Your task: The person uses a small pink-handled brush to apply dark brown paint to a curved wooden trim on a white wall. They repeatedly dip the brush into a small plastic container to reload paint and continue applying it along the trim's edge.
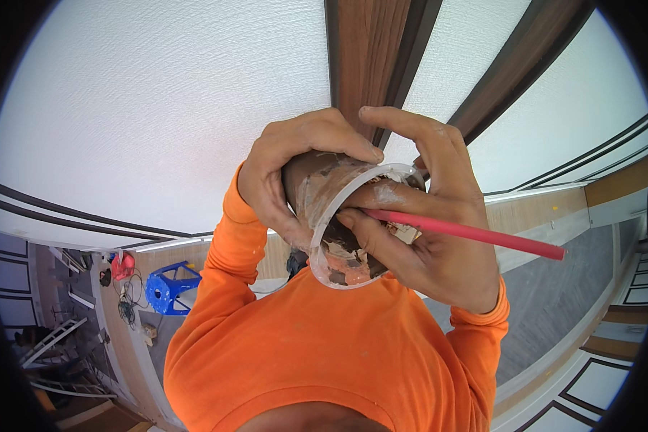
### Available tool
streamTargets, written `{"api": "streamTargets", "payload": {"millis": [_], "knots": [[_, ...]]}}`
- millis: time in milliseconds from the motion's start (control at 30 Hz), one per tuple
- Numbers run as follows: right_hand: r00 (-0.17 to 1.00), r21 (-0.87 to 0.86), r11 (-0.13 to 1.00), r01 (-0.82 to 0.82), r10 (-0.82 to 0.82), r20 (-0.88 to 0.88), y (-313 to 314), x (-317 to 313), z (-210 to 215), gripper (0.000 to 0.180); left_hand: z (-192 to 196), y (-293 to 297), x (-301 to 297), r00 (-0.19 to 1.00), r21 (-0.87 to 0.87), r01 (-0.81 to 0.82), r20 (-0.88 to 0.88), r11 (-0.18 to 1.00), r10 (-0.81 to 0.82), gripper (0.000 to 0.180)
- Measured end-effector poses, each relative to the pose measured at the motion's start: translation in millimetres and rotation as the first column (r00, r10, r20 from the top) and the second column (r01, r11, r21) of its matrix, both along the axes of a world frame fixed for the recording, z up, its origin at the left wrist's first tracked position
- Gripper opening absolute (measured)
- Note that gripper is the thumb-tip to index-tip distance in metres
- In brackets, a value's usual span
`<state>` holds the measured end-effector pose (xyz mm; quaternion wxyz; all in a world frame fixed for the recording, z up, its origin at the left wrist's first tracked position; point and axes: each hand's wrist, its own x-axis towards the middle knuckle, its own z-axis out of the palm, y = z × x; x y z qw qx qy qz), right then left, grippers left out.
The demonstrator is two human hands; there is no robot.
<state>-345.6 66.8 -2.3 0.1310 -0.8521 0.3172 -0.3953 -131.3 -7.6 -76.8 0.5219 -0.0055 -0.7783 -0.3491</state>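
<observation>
A clear plastic tub (315, 189), smeared inside with brown, putty-like material, is tilted with its mouth facing me. My left hand (284, 155) wraps round its side, the thumb near the upper rim. In my right hand (446, 248) is a tool with a slim red handle (489, 236), gripped between thumb and fingers. Its working end goes into the tub and is hidden, so I cannot tell its kind. One finger of that hand points up above the rim; the thumb and another finger reach into the tub's mouth. Pale smudges mark the fingers.
Ahead stands a white textured wall (180, 93) with dark brown wooden trim (371, 57). Behind on the left are a blue plastic stool (167, 289), a red bag (122, 265), loose cables (127, 306) and a ladder (54, 342). Grey flooring (533, 309) extends to the right.
</observation>
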Motion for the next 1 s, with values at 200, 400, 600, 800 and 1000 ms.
{"api": "streamTargets", "payload": {"millis": [200, 400, 600, 800, 1000], "knots": [[0.999, -0.018, 1.000, 0.024, -0.023, 0.044, 7, -5, 4, 0.020, 4, 6, 0, 0.999, 0.026, -0.020, 0.037, 0.999, 0.019, 0.088], [0.987, -0.016, 0.996, 0.089, -0.086, 0.135, 10, -12, 4, 0.020, -6, 14, 8, 1.000, 0.158, -0.017, 0.008, 0.987, 0.016, 0.087], [0.863, 0.196, 0.979, 0.055, -0.145, 0.483, 11, -11, -19, 0.015, -11, 20, 6, 0.998, 0.231, -0.055, 0.031, 0.971, 0.050, 0.086], [0.649, 0.255, 0.959, -0.123, -0.117, 0.752, 3, -8, -45, 0.021, -13, 21, 1, 0.996, 0.240, -0.089, 0.048, 0.967, 0.080, 0.090], [0.213, 0.152, 0.835, -0.530, -0.042, 0.976, 1, -2, -63, 0.032, -27, 24, -2, 0.980, 0.460, -0.142, -0.058, 0.877, 0.189, 0.092]]}}
